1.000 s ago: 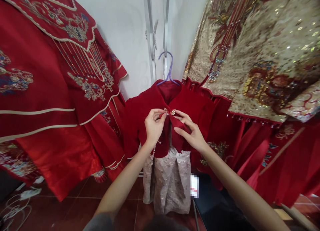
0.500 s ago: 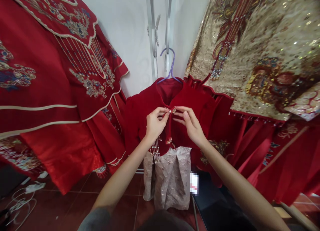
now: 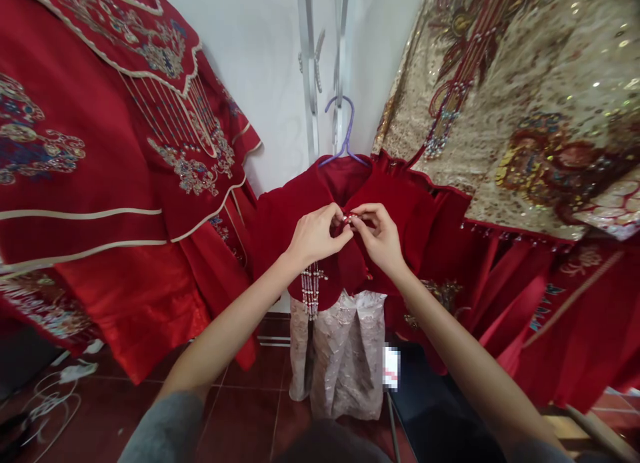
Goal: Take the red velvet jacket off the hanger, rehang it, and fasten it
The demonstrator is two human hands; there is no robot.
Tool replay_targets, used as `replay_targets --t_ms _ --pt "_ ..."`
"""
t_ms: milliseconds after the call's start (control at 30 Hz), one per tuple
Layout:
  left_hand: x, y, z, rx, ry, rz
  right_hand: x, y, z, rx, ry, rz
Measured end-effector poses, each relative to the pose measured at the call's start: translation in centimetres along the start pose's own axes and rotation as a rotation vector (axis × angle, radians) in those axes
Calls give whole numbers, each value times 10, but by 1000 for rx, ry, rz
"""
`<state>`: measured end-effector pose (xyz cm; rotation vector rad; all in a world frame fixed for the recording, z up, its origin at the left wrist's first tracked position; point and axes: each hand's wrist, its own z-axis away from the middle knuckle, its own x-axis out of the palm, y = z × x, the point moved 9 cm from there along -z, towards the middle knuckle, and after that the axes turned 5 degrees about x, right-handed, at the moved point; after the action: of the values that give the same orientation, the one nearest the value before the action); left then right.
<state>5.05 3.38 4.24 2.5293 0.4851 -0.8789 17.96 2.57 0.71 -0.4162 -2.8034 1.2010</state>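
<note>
A short red velvet jacket [image 3: 300, 203] hangs on a purple hanger [image 3: 349, 126] in front of me. At its upper front, just under the collar, sits a small beaded fastener [image 3: 347, 219]. My left hand [image 3: 316, 233] pinches the fastener's left side between thumb and fingers. From the right, my right hand [image 3: 379, 236] pinches the other side, its fingertips almost meeting the left ones. Fingers hide most of the fastener, so I cannot tell whether its halves are joined. A beaded tassel [image 3: 310, 289] dangles at the jacket's lower left.
An embroidered red garment [image 3: 115, 149] hangs on the left, and a gold sequined garment [image 3: 500, 116] on the right. Below the jacket hangs a pale textured skirt [image 3: 345, 363]. White cables [image 3: 50, 403] lie on the tiled floor. A dark surface [image 3: 430, 403] stands at lower right.
Both hands have closed in on the fastener. My right fingers, spread before, are now pinched, and my left hand has turned over more. The jacket's front edges have shifted slightly.
</note>
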Motion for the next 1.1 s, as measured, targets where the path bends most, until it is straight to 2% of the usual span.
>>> replay_targets --t_ms 133,367,600,767,1000,1100 --pt "0 -1 -1 6 -11 -24 0 -5 0 -14 22 44" --pt "3 -4 -3 34 -112 -48 2 1 -5 70 -90 -39" --pt "4 -3 -8 78 -155 -75 -2 6 -12 134 -101 -70" --pt "4 1 -8 113 -147 -91 -2 3 -13 127 -143 -65" --pt "15 5 -10 209 -198 -290 -4 11 -14 112 -157 -102" --pt "15 1 -7 163 -164 -233 -3 12 -13 112 -144 -82"
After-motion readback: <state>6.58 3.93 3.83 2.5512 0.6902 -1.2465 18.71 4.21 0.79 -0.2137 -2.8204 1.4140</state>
